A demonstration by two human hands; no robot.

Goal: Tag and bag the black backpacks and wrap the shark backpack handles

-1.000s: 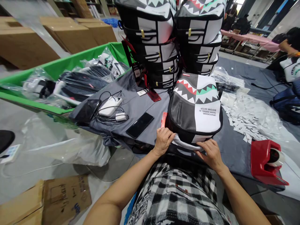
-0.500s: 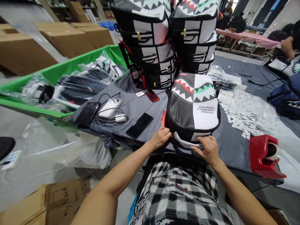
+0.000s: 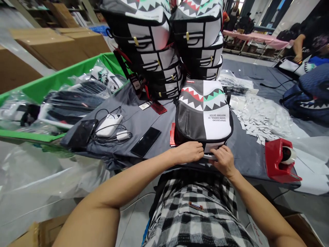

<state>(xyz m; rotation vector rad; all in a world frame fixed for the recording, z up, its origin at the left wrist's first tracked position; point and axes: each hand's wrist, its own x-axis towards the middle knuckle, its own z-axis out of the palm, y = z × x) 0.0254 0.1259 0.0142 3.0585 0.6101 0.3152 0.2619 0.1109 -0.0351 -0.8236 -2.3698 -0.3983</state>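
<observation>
A small backpack (image 3: 196, 116), half black and half white with a red and green shark-teeth print, lies front up at the table's near edge. Its top handle (image 3: 210, 157), wrapped in something white, faces me. My left hand (image 3: 189, 152) is closed over the left part of this handle, its fingertips partly hidden. From the right, my right hand (image 3: 224, 160) pinches the handle between thumb and fingers. Beside the bag, left of its near corner, a red tag (image 3: 172, 135) sticks out.
Two stacks of similar backpacks (image 3: 144, 41) stand behind. On the left are a phone (image 3: 145, 141), a white charger (image 3: 110, 125) with cables, and a green-lined bin (image 3: 58, 79) of bagged goods. Rightward lie paper slips (image 3: 250, 125) and a red tape dispenser (image 3: 276, 163). A co-worker's hand (image 3: 298, 56) shows far right.
My left hand has moved right, from the bag's near left corner onto the handle, close to my right hand. My right hand stays at the handle. The view has shifted slightly right.
</observation>
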